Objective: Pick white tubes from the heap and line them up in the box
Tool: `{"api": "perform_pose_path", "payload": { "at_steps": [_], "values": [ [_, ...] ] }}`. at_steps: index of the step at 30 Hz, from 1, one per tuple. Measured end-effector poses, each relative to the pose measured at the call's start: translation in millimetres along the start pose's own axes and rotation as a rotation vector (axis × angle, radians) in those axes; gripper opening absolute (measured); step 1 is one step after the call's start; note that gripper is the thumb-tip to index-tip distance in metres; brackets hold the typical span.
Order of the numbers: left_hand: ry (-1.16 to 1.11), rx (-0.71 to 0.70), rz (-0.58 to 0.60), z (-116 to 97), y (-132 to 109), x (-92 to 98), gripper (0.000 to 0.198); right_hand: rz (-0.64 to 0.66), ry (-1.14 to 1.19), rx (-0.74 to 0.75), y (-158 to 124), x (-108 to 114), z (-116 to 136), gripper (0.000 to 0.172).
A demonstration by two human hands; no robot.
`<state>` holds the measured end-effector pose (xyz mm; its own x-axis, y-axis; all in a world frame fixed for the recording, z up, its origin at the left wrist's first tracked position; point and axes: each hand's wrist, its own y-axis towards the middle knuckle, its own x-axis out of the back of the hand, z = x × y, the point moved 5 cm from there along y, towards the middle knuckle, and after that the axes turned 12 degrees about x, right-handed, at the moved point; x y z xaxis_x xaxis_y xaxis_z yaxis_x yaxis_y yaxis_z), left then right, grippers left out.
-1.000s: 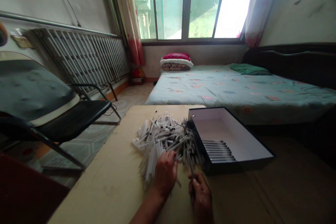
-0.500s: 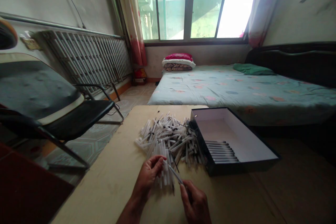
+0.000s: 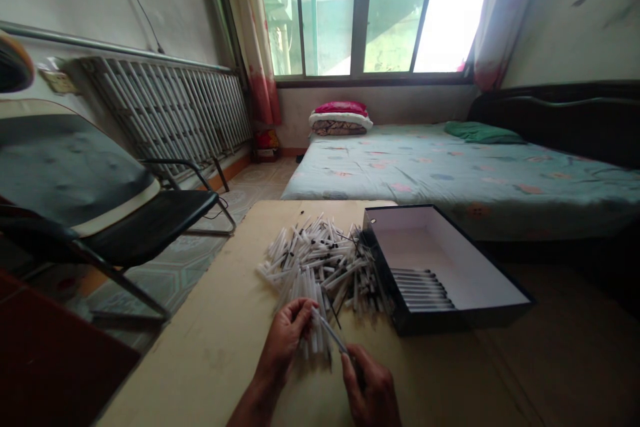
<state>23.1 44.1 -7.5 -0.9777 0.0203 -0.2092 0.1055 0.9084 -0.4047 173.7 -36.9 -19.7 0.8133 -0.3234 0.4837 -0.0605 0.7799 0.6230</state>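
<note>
A slim grey-white pen (image 3: 330,331) slants between my two hands over the table. My right hand (image 3: 371,383) is closed around its near end. At the far end, the thumb and fingers of my left hand (image 3: 290,332) are pinched together on the pen's tip; any small part inside that pinch is hidden. Just beyond and below my fingers lies a loose pile of white pen tubes (image 3: 320,253), mixed with dark pieces. To the right, an open dark box (image 3: 465,323) with a pale inside holds a row of pens with dark ends (image 3: 423,288).
The pale table (image 3: 200,353) carries the pile and the box. Behind it stands a bed (image 3: 400,173) with a floral sheet and folded bedding (image 3: 340,119). A black folding chair (image 3: 165,217) is at the left, near a metal rack (image 3: 170,113) by the wall.
The pen has moved slightly up and left, so its far end now meets my left fingertips; a small gap separated them before. The pile and box have not moved.
</note>
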Motion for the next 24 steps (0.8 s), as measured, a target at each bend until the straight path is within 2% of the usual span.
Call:
{"api": "perform_pose_path", "payload": {
  "at_steps": [7,12,16,20,24],
  "values": [
    [0.062,0.003,0.057,-3,-5,-11.3,0.033,0.004,-0.056,0.091,1,0,2,0.029],
    [0.063,-0.049,0.044,-5,-13,-21.0,0.032,-0.086,-0.150,0.072,-6,-3,2,0.034],
    [0.057,-0.090,0.010,-6,-19,-25.7,0.031,-0.090,0.009,-0.098,-7,-3,0,0.043],
    [0.043,-0.086,0.032,-8,-22,-28.1,0.030,-0.071,0.269,-0.288,-2,1,0,0.044],
    [0.034,-0.076,0.069,-9,-23,-28.3,0.031,-0.047,0.715,-0.610,-3,-7,0,0.048]
  ]
}}
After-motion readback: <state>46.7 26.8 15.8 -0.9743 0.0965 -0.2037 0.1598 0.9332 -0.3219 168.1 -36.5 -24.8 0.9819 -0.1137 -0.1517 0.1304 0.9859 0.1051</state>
